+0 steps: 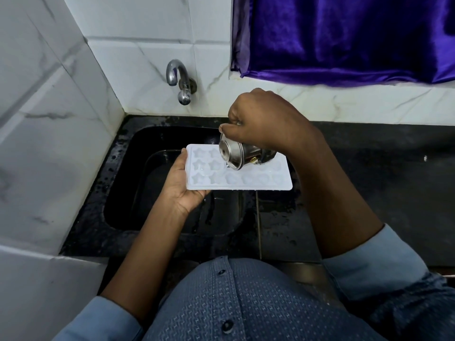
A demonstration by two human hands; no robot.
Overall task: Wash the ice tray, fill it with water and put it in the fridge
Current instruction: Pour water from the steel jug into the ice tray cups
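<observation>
A white ice tray (248,184) with star-shaped and rounded moulds is held level over the black sink (138,143). My left hand (183,187) grips its left end from below, thumb on the rim. My right hand (264,121) holds a small steel cup (235,155) tipped steeply over the middle of the tray, its base turned toward me and its mouth down at the moulds. A thin bit of water shows at the cup's lip. The cup hides part of the tray's far row.
A chrome tap (178,78) juts from the tiled wall behind the sink, with no water running from it. Wet black counter (369,168) stretches to the right. White marble tiles stand at the left, and a purple curtain (344,38) hangs at the upper right.
</observation>
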